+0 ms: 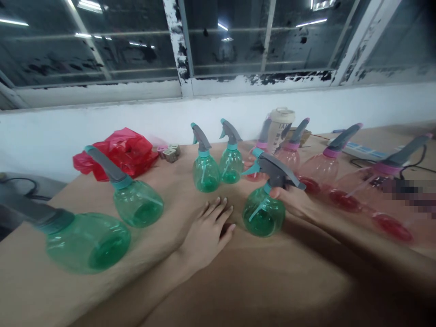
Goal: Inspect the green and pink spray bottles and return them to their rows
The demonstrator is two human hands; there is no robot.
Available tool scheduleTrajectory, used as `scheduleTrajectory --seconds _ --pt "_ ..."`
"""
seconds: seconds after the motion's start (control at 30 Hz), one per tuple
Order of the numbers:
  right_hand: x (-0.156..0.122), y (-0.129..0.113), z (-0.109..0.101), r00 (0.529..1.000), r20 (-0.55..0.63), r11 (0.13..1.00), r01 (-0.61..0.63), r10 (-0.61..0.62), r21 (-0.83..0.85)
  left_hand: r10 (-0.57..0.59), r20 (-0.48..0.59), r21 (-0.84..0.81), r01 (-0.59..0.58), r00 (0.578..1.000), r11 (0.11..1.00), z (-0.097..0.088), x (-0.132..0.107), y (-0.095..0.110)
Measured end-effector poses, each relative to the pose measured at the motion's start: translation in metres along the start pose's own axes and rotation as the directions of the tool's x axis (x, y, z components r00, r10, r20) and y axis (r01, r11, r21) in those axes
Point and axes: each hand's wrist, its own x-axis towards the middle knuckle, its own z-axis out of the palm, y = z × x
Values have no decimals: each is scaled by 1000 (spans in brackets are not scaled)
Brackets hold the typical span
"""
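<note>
My left hand (207,231) lies flat on the brown table (259,281), fingers stretched out, holding nothing. Just to its right stands a green spray bottle (264,206) with a grey trigger head. My right hand (294,202) is wrapped round that bottle's right side and neck. Two more green spray bottles (206,170) (231,161) stand upright behind it. At the left, two other green spray bottles (138,200) (85,240) appear tilted near the table's edge.
Several pink spray bottles (320,165) stand in a row along the right. A red plastic bag (119,152) and small blocks (171,152) lie at the back left. A clear lidded cup (279,125) and a power strip (368,152) sit by the white wall.
</note>
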Motion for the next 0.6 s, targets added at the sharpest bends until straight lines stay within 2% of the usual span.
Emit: scheduleTrajectory --seconds 0.13,0.23,0.4,0.5,0.6 --pt "-9 -7 -10 992 113 998 56 -57 20 0 -35 35 1 999 999 3 -3 4" --pt "-22 -3 -18 982 167 990 109 -92 -93 13 -59 111 -6 998 994 6 -7 13" --pt "-37 -2 -26 981 189 949 96 -40 -299 67 -130 251 -33 989 968 14 -23 41" --pt "-33 -11 -22 977 208 938 111 -43 -327 258 -162 281 -206 953 937 14 -38 60" --pt "-23 -22 -7 971 230 926 144 -64 -349 483 -162 261 -435 860 862 8 -50 73"
